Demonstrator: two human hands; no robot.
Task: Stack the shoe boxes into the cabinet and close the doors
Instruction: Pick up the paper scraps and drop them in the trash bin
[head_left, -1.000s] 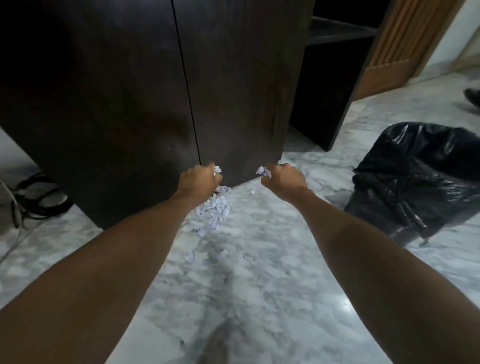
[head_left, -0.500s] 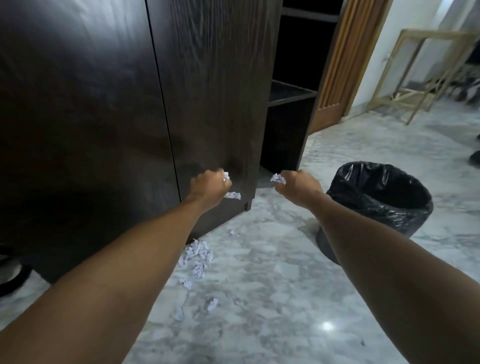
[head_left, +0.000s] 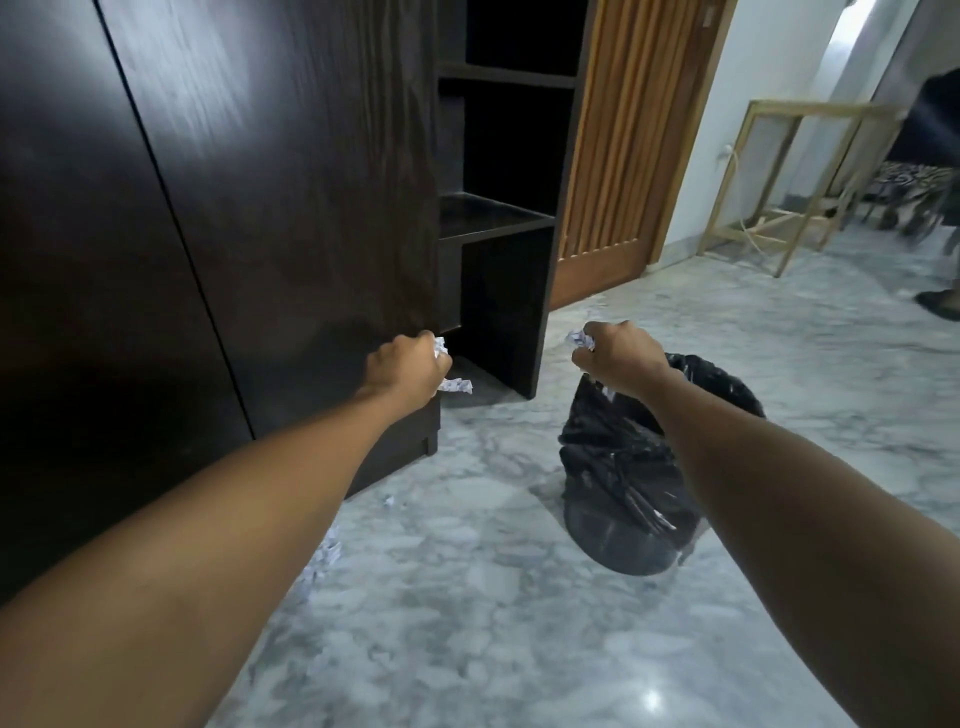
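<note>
Grey-veined marble floor (head_left: 467, 597) fills the lower half of the frame, with a few white paper scraps (head_left: 324, 553) lying low and left of centre beside the base of the cabinet (head_left: 234, 208). That dark wood cabinet takes up the whole left and upper left; its two doors sit flush and closed, and no shoe boxes show anywhere. Just right of it, at upper centre, an open dark shelf unit (head_left: 498, 218) has bare shelves. Lower right of centre stands a bin lined with a black plastic bag (head_left: 623, 483); its inside is too dark to read. At far right a pale wooden frame (head_left: 779, 171) leans by the white wall.

Both forearms reach forward, extended. The left hand (head_left: 408, 371), at centre, is curled into a fist around crumpled paper (head_left: 457, 385), next to the cabinet's corner. The right hand (head_left: 618, 358) is likewise fisted on a paper wad (head_left: 582, 340), held above the bin's rim.
</note>
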